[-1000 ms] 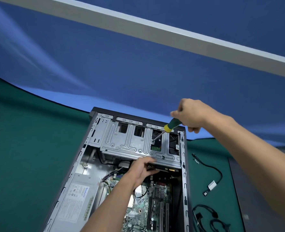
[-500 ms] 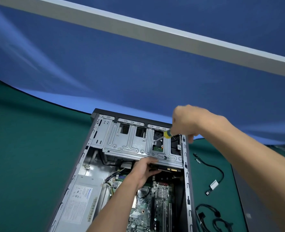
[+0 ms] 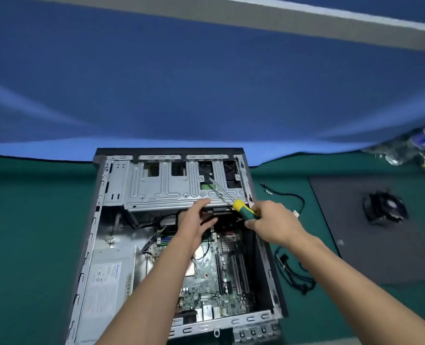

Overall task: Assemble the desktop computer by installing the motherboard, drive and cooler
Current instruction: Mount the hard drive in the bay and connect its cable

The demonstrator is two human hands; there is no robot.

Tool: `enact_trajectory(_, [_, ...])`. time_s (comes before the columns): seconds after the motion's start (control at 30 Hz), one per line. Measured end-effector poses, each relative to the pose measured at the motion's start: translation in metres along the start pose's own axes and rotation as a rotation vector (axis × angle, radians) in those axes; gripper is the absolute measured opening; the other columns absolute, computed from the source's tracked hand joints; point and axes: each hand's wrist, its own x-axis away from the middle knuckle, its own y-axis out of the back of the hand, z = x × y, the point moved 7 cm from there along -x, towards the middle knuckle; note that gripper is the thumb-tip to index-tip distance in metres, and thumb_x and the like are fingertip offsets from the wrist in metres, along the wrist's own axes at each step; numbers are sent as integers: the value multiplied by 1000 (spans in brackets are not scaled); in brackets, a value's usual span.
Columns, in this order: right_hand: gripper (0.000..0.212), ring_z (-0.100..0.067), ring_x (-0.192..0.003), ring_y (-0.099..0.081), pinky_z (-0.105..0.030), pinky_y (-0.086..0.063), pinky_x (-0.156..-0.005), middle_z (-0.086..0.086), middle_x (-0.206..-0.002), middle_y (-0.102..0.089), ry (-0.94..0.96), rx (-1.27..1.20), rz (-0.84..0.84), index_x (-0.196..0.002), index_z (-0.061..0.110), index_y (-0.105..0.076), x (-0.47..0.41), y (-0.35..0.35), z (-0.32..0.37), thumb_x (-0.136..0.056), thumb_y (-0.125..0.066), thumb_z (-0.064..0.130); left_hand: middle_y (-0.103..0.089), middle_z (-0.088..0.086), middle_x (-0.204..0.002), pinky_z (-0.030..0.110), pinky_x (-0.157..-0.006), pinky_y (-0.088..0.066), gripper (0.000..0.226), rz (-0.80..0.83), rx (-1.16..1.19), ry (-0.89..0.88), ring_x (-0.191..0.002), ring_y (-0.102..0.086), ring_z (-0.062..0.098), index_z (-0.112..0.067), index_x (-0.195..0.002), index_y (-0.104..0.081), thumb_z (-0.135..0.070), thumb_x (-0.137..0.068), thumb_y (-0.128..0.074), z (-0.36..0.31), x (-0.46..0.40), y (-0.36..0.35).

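Head view. The open computer case (image 3: pixel 101 220) lies flat on the green tabletop (image 3: pixel 32 220). Right hand (image 3: pixel 272 224), fingers clamped on the screwdriver (image 3: pixel 244 210), angles its tip into the drive cage (image 3: pixel 181 190) at the case's far end. Left hand (image 3: pixel 196 220), fingers curled on the drive (image 3: pixel 219 210), steadies it just beneath the cage. Risk: the slanted tip may slip off its screw and scar the motherboard (image 3: pixel 206 290), green and seated in the case floor. The cooler (image 3: pixel 383 207) rests well apart, right of the case.
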Motion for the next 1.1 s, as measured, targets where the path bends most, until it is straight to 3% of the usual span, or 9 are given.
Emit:
enact_trajectory(0.1, [16, -21, -73, -53, -31, -39, -65, 2, -70, -55, -56, -308, -54, -83, 17, -58, 7, -6, -23, -87, -65, 30, -60, 7, -79, 29, -53, -46, 41, -257, -260, -128, -59, -54, 17, -9, -92, -48, -38, -78, -73, -2, 15, 12])
enact_trajectory(0.23, [18, -16, -73, -48, -30, -35, -64, 3, -73, -52, -152, -628, -171, -78, 18, -54, 9, -4, -59, -87, -67, 26, -37, 2, -59, 28, -50, -27, 38, -474, -423, -391, -52, -32, 17, -15, -64, -34, -17, -84, -66, -19, 40, 3])
enact_trajectory(0.33, [21, -19, -68, -45, -30, -33, -61, -5, -72, -49, -201, -719, -120, -79, 5, -56, 7, -14, -85, -86, -68, 22, -35, 2, -57, 26, -53, -32, 37, -383, -638, -608, -53, -30, 16, -14, -58, -32, 3, -81, -55, -26, 56, -33])
enact_trajectory(0.5, [27, -19, -63, -41, -30, -30, -60, -4, -63, -44, -272, -718, -46, -70, 12, -49, 0, -41, -126, -81, -71, 23, -39, -3, -53, 28, -52, -30, 30, -87, -1129, -679, -53, -38, 18, -17, -57, -34, -17, -80, -54, 2, 53, -111])
enact_trajectory(0.63, [34, -21, -64, -46, -30, -33, -61, -5, -63, -49, -318, -659, 57, -65, 14, -46, -11, -70, -150, -81, -70, 31, -34, -4, -50, 31, -49, -22, 36, -202, -1519, -846, -54, -39, 24, -17, -55, -26, -15, -81, -50, 22, 54, -130])
enact_trajectory(0.8, [44, -17, -51, -41, -29, -28, -49, -1, -56, -43, -309, -563, 100, -56, 15, -38, -37, -91, -157, -84, -67, 33, -39, 1, -52, 31, -50, -28, 38, -360, -1584, -852, -54, -48, 32, -16, -55, -25, -16, -82, -52, 26, 48, -130])
enact_trajectory(0.9, [39, -19, -56, -47, -28, -29, -47, -2, -60, -48, -275, -513, 121, -60, 15, -41, -53, -97, -150, -86, -63, 33, -38, 0, -51, 30, -51, -29, 42, -402, -1631, -828, -53, -42, 31, -17, -54, -24, -19, -82, -55, 26, 44, -131])
enact_trajectory(1.0, [21, -27, -80, -60, -29, -38, -58, -6, -81, -61, -220, -434, 139, -86, 12, -55, -62, -105, -144, -87, -57, 33, -36, -1, -48, 29, -50, -28, 44, -408, -1640, -819, -51, -42, 31, -17, -53, -23, -18, -82, -56, 26, 43, -130])
enact_trajectory(1.1, [29, -28, -90, -60, -31, -41, -65, -6, -97, -63, -168, -354, 110, -109, 15, -48, -64, -109, -145, -90, -54, 36, -28, -6, -44, 29, -50, -19, 45, -407, -1584, -841, -47, -34, 26, -18, -52, -22, -16, -81, -56, 24, 43, -127])
